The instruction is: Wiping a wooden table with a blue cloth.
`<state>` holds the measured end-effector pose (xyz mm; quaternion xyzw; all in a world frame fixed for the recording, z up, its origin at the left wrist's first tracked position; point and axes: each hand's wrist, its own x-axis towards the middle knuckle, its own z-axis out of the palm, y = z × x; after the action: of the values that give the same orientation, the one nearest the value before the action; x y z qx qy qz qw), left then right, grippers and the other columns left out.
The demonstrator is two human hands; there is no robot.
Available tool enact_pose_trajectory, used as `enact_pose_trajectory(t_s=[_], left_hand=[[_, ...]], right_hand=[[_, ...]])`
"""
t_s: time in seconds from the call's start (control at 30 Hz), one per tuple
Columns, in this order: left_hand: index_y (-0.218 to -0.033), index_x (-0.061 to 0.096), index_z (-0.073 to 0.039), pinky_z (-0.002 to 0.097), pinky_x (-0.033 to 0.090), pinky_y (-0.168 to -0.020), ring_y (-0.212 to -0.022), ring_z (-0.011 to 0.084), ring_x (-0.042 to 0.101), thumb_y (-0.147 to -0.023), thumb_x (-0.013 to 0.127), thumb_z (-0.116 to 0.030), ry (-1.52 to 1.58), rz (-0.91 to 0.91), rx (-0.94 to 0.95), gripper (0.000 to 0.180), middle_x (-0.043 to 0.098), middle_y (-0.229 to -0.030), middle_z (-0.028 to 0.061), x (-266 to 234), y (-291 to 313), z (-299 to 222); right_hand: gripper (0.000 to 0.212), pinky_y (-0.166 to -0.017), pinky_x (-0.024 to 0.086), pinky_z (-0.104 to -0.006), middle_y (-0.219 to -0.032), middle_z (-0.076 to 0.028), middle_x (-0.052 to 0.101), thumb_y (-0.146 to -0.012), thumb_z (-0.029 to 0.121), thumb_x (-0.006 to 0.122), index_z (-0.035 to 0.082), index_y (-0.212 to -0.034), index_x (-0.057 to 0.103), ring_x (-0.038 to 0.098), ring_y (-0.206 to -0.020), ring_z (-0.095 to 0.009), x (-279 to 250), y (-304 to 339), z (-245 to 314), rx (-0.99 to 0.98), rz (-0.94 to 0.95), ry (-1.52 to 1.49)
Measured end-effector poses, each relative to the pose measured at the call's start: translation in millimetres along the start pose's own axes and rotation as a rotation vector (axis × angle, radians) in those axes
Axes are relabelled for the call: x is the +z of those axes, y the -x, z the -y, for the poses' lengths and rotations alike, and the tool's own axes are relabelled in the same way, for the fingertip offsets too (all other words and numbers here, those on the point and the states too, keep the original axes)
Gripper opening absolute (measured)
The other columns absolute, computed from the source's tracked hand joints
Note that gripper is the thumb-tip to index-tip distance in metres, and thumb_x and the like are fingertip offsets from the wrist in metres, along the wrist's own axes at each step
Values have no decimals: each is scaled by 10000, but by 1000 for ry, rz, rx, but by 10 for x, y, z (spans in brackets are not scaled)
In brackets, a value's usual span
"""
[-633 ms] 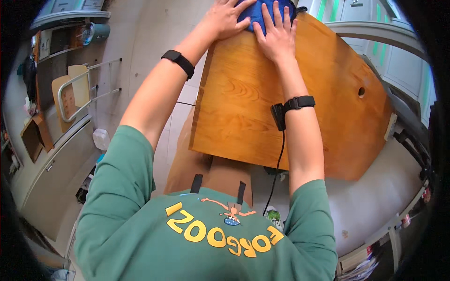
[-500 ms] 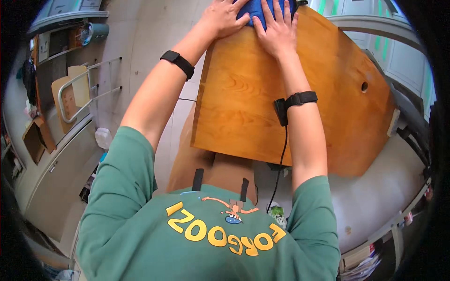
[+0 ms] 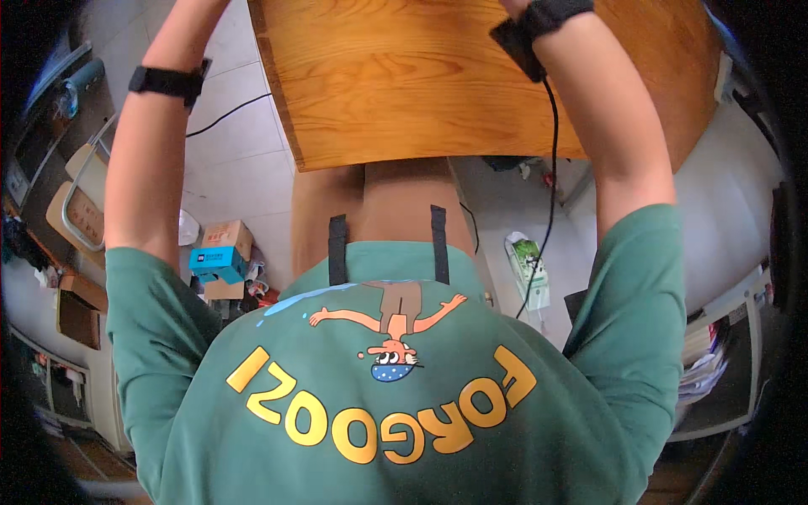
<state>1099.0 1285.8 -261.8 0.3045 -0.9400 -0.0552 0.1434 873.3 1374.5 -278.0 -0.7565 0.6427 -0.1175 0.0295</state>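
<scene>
Both of my hands lie beyond the upper edge of the head view, so their fingers and anything they hold are hidden. My left forearm (image 3: 147, 168) reaches up past the left side of a wooden tabletop (image 3: 421, 93), with a black band (image 3: 168, 82) near the wrist. On the right, my other forearm (image 3: 610, 109) extends over the tabletop. A black strap (image 3: 560, 15) circles that wrist, carrying a small dark box (image 3: 518, 49) from which a black cable (image 3: 553, 168) hangs down.
The tabletop's near edge crosses above my legs (image 3: 404, 206). On the floor at left stand a blue box (image 3: 219, 263) and a cardboard box (image 3: 231, 234); a folding chair (image 3: 80, 202) is farther left. A green and white carton (image 3: 528, 269) lies right of my legs. Papers (image 3: 703, 362) fill a shelf.
My hands, earlier pressed on a blue fabric thing at the table's far end, have left the view, and so has that thing. The view has tilted toward my body; my forearms are wider apart.
</scene>
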Motion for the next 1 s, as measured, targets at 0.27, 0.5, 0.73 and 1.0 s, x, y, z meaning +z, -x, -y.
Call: enact_pose_trajectory(t_s=[0.27, 0.5, 0.73, 1.0], left_hand=[[-1608, 419, -54, 593, 222, -1305, -1607, 505, 196, -936, 690, -289, 225, 199, -16, 761, 216, -1736, 293, -375, 795, -991], [-1589, 481, -92, 568, 244, -1303, -1606, 470, 231, -931, 708, -336, 272, 334, -94, 737, 263, -1733, 265, -743, 969, -1107], [-1499, 595, -165, 502, 397, -1256, -1545, 389, 416, -991, 744, -145, 338, 133, -31, 530, 396, -1699, 122, -951, 1137, -1374], [-1384, 650, -115, 489, 435, -1213, -1500, 382, 453, -998, 725, -139, 334, 182, -114, 394, 459, -1630, 143, -1597, 1381, -1655]], right_hand=[[760, -1292, 185, -624, -1751, -219, 257, -1038, 487, 615, 125, -1666, 388, 206, -1625, -413, -617, 1379, 266, -136, 151, -195], [388, -991, 557, -479, -1338, -197, 681, -1041, 362, 638, 41, -1251, 693, 688, -1168, -346, -1796, 1815, -15, -131, 359, -405], [279, -866, 583, -484, -1072, -204, 752, -943, 274, 671, 31, -1071, 719, 721, -1020, -397, -3126, 4912, 899, 558, 1416, -900], [301, -814, 574, -417, -1085, -145, 775, -1011, 232, 643, 24, -1217, 712, 731, -959, -263, -4684, 5736, 2051, 1523, 1506, -1675]])
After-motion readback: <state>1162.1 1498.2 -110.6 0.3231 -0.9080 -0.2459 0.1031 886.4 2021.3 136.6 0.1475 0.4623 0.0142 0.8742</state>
